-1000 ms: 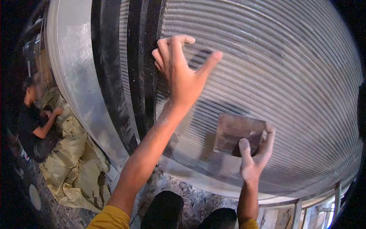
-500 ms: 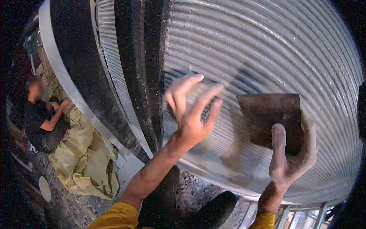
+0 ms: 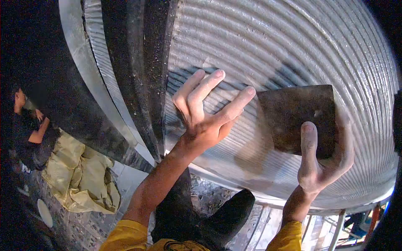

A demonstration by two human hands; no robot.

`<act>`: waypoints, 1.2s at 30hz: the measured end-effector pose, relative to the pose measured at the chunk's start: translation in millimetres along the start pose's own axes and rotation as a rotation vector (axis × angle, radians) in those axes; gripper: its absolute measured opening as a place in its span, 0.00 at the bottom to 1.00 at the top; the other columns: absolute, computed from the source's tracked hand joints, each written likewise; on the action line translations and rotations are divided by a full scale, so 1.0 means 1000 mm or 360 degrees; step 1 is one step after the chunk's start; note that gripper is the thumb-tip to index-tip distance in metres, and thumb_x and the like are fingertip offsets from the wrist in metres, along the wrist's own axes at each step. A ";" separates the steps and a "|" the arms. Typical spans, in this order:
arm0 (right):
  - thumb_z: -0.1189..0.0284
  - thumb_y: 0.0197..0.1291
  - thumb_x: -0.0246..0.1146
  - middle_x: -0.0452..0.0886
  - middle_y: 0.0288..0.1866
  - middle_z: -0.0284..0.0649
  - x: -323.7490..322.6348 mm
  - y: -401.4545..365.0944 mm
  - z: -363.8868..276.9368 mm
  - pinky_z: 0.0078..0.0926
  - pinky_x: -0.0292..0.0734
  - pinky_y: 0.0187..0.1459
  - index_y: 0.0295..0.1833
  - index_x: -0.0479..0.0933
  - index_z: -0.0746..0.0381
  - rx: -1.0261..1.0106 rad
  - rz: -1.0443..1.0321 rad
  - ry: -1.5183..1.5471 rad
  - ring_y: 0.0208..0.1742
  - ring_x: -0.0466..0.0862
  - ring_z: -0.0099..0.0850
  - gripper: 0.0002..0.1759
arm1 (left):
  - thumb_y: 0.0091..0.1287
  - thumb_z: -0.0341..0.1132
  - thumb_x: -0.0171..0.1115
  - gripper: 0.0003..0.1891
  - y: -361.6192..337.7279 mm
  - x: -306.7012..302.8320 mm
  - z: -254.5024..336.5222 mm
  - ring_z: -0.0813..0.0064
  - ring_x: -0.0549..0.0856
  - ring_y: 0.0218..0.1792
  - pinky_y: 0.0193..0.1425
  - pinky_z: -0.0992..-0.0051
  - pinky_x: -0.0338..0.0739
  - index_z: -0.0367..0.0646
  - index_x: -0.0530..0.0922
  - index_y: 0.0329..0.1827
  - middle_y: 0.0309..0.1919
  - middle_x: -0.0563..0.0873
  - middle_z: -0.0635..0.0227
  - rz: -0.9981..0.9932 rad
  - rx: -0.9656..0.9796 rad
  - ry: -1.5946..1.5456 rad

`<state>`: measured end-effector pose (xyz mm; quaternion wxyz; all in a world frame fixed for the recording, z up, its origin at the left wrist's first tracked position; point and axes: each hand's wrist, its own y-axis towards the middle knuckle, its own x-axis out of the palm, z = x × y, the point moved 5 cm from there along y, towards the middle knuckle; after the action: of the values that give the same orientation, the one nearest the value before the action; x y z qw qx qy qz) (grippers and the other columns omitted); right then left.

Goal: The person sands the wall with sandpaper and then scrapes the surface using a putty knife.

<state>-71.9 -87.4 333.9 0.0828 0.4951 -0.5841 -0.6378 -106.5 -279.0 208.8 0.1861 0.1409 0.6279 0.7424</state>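
Note:
My right hand [image 3: 324,169] grips a flat, dark brown, four-sided piece [image 3: 299,121] by its lower right part, thumb across the front and fingers behind. That piece is close over a curved, silvery ribbed surface [image 3: 234,39] and casts a shadow on it. To its left, my left hand [image 3: 205,113] has its fingers apart and bent, with nothing seen in them. The index fingertip comes near the piece's upper left corner in this view. Dark shadows of the hand fall on the ribs beside the fingers.
Black curved bands [image 3: 157,75] and a pale metal strip [image 3: 90,62] border the ribbed surface on the left. A crumpled yellowish sheet [image 3: 90,175] lies on the floor, with a seated person [image 3: 33,129] beside it. A rail frame [image 3: 335,226] stands at lower right.
My left hand has shifted slightly up, its index finger now nearer the dark piece. My right hand still holds that piece, slightly higher in view. The view has turned, moving the seated person leftward.

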 end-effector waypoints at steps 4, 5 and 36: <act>0.79 0.61 0.71 0.86 0.56 0.50 0.007 -0.009 0.003 0.28 0.77 0.60 0.66 0.77 0.74 0.0033 0.0109 0.0100 0.54 0.86 0.33 0.28 | 0.64 0.35 0.68 0.23 -0.001 0.000 0.002 0.54 0.69 0.64 0.69 0.61 0.64 0.71 0.85 0.62 0.68 0.73 0.63 0.0015 0.0041 0.0018; 0.79 0.61 0.71 0.86 0.56 0.50 0.007 -0.010 0.001 0.28 0.77 0.60 0.66 0.77 0.74 0.0024 0.0159 0.0109 0.54 0.86 0.33 0.27 | 0.64 0.34 0.68 0.23 -0.001 -0.001 0.002 0.55 0.69 0.64 0.69 0.61 0.63 0.71 0.85 0.62 0.68 0.73 0.63 0.0022 0.0058 0.0025; 0.77 0.62 0.70 0.86 0.54 0.48 0.014 -0.012 0.007 0.28 0.77 0.59 0.65 0.77 0.75 -0.0092 0.0321 0.0310 0.53 0.85 0.32 0.26 | 0.64 0.36 0.70 0.22 0.000 -0.003 0.004 0.53 0.68 0.66 0.71 0.60 0.62 0.70 0.85 0.61 0.70 0.71 0.64 -0.0039 -0.0004 0.0012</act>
<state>-78.4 -88.7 315.1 0.2171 0.4907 -0.6015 -0.5918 -102.5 -276.6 209.9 0.1932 0.1302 0.6294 0.7413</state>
